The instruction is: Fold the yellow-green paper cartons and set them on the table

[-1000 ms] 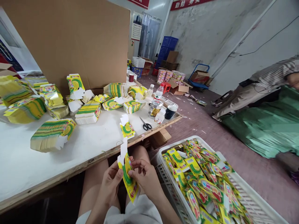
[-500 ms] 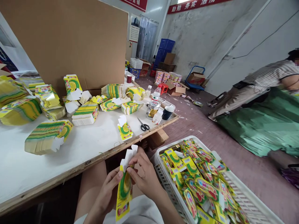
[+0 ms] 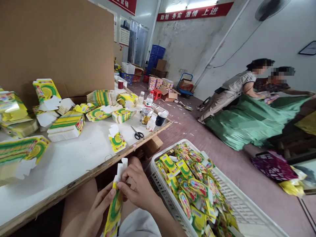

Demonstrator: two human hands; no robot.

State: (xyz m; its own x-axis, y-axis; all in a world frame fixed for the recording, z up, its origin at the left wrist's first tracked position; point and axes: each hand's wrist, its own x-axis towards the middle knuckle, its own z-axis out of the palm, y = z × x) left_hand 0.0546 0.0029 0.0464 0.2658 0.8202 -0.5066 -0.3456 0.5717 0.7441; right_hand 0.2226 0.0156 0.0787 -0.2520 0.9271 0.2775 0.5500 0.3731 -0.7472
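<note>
Between my hands, above my lap, is a yellow and green printed carton (image 3: 115, 208) with its white end flaps standing up. My left hand (image 3: 101, 205) is closed on its left side, the thumb lying on the printed face. Near the flaps my right hand (image 3: 134, 186) pinches the upper right edge. Some of the right fingers are hidden behind the carton. A single similar carton (image 3: 117, 141) with raised white flaps lies on the white table (image 3: 81, 158), beside black-handled scissors (image 3: 137, 133). To the right stands a white plastic basket (image 3: 237, 187) heaped with filled, colourful cartons (image 3: 195, 184).
Stacks of flat cartons (image 3: 66, 125) line the table before a large cardboard sheet (image 3: 56, 46). A bottle (image 3: 149, 98), a jar (image 3: 146, 116) and a dark cup (image 3: 161, 118) crowd the table corner. Two people (image 3: 237, 82) handle a green sheet (image 3: 237, 125) at right.
The view has swung right, bringing a second person and a purple bag into sight. Both hands still hold the carton, now turned more edge-on.
</note>
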